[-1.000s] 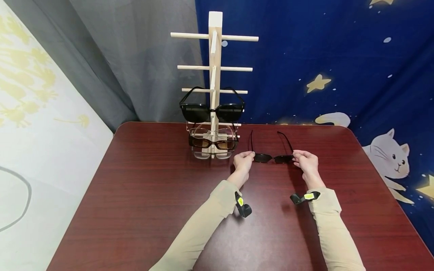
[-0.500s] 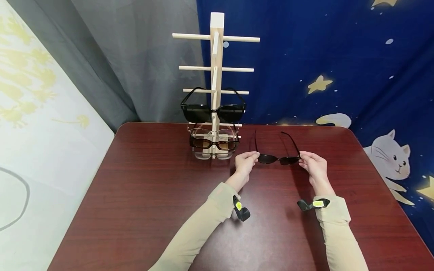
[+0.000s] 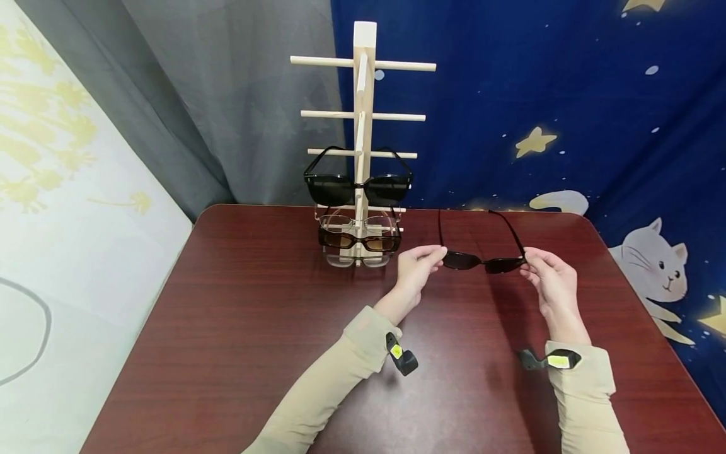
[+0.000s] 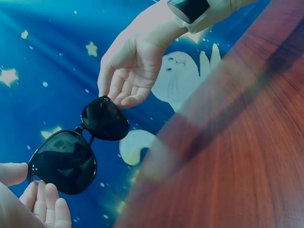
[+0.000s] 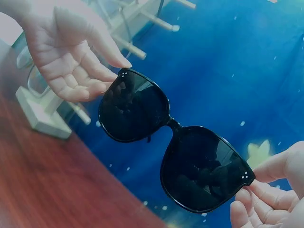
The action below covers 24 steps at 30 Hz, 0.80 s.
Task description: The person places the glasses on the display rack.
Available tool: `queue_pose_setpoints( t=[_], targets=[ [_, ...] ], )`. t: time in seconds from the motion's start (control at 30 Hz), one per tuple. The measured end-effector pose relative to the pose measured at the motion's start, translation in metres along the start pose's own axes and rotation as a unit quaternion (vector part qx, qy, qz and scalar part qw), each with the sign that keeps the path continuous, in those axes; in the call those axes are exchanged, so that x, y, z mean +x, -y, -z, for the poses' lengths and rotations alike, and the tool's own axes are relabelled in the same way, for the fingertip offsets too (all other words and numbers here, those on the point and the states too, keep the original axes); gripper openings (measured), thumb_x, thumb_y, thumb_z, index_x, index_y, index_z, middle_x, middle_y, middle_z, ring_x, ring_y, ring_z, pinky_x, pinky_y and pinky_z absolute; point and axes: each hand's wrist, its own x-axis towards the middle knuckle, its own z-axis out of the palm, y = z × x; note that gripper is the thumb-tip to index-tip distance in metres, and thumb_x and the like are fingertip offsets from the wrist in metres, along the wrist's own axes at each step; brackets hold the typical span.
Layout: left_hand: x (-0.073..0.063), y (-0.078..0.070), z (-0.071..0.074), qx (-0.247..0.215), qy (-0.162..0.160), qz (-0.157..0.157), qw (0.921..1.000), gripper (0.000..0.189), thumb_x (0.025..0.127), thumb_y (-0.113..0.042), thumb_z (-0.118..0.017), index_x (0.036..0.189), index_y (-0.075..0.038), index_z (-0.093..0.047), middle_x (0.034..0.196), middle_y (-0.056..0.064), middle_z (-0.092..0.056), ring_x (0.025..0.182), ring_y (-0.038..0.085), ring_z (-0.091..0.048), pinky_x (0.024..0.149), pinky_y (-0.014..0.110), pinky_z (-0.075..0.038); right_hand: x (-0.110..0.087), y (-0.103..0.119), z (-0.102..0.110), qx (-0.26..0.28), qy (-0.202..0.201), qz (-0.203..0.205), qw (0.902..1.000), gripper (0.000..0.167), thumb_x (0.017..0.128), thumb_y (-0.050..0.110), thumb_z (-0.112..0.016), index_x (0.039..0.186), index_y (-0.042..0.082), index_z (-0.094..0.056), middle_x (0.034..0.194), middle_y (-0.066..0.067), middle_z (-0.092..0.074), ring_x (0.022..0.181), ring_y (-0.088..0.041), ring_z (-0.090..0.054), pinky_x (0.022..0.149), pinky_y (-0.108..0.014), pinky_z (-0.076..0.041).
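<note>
Black sunglasses (image 3: 462,260) with dark lenses are held up between both hands, temples unfolded and pointing away toward the curtain. My left hand (image 3: 416,271) pinches the left outer corner of the frame between thumb and fingers. At the opposite corner, my right hand (image 3: 553,284) pinches the frame the same way. The right wrist view shows the sunglasses (image 5: 202,166) from the front, with small silver dots at both outer corners. In the left wrist view the sunglasses (image 4: 66,161) appear against the blue curtain, above the table.
Left of the hands stands a wooden eyewear rack (image 3: 365,88) with horizontal pegs. Black sunglasses (image 3: 387,190) hang on it above brown-tinted glasses (image 3: 338,240) and clear-lensed pairs. The dark red table (image 3: 255,315) ends at a blue starry curtain (image 3: 482,126).
Both hands have lifted the sunglasses from close to the table and shifted them to the right. The right hand has moved farther right than the left, and the sunglasses appear larger.
</note>
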Motion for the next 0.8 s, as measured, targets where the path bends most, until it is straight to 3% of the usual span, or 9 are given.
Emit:
queue_pose_setpoints(
  t=[0.37, 0.6, 0.8],
  targets=[
    [-0.024, -0.040, -0.002, -0.022, 0.038, -0.050, 0.9978, 0.020, 0.081, -0.008, -0.072, 0.096, 0.004, -0.071, 0.080, 0.009, -0.071, 0.062, 0.008, -0.061, 0.064, 0.023, -0.053, -0.019, 0.030, -0.010, 0.064, 0.031, 0.065, 0.9954, 0.008, 0.084, -0.006, -0.065, 0.089, -0.005, -0.070, 0.074, -0.009, -0.067, 0.061, -0.015, -0.062, 0.056, -0.022, -0.053],
    [-0.037, -0.070, -0.004, -0.036, 0.053, -0.072, 0.9953, 0.020, 0.080, -0.007, -0.072, 0.096, 0.005, -0.071, 0.073, 0.003, -0.069, 0.057, 0.006, -0.059, 0.066, 0.027, -0.054, -0.030, 0.051, -0.023, 0.097, 0.046, 0.107, 0.9884, 0.010, 0.084, -0.010, -0.063, 0.093, -0.011, -0.067, 0.075, -0.013, -0.066, 0.061, -0.018, -0.062, 0.056, -0.023, -0.053],
    [-0.047, -0.091, -0.004, -0.047, 0.061, -0.100, 0.9920, 0.020, 0.080, -0.005, -0.072, 0.097, 0.006, -0.070, 0.074, 0.003, -0.069, 0.056, 0.006, -0.059, 0.061, 0.021, -0.051, -0.038, 0.068, -0.034, 0.123, 0.048, 0.139, 0.9814, 0.011, 0.083, -0.011, -0.062, 0.094, -0.013, -0.065, 0.077, -0.016, -0.065, 0.060, -0.020, -0.061, 0.056, -0.024, -0.054]
  ],
)
